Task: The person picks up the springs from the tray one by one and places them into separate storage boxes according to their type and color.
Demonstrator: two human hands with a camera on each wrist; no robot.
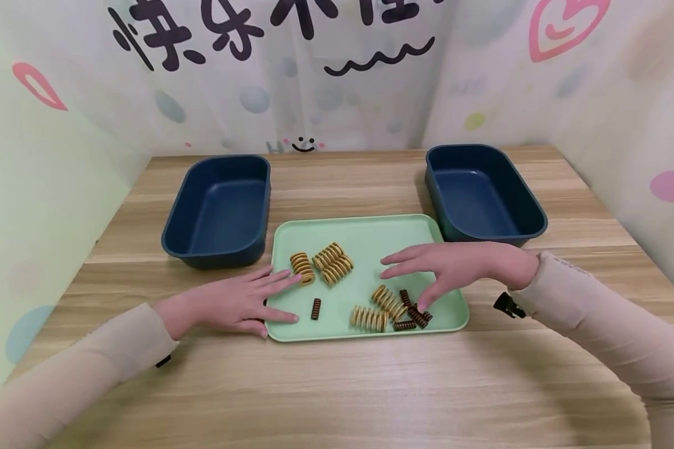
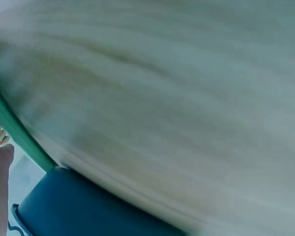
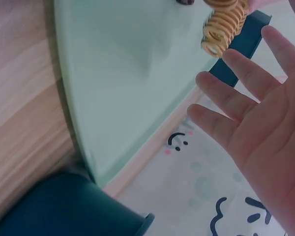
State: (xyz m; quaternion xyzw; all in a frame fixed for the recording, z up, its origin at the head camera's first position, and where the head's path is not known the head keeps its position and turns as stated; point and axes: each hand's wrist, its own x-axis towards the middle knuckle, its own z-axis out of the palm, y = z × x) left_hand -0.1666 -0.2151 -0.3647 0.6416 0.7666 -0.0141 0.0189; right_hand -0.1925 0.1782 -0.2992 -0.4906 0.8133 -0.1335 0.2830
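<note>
Springs (image 1: 369, 318), gold and dark, lay on the green tray (image 1: 365, 231). Left hand (image 1: 238, 304) and right hand (image 1: 455, 265) each had a spread grip, holding nothing. Pinching the crowded right-side cluster (image 1: 389, 303) might have sent neighbours rolling.

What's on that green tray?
Five yellow springs and several dark springs lie on the tray. The left hand and right hand cover parts; what's beneath can't be seen.

wood-grain table (image 1: 337, 393) | green tray (image 1: 371, 234) | left blue bin (image 1: 224, 212) | right blue bin (image 1: 477, 199)
</note>
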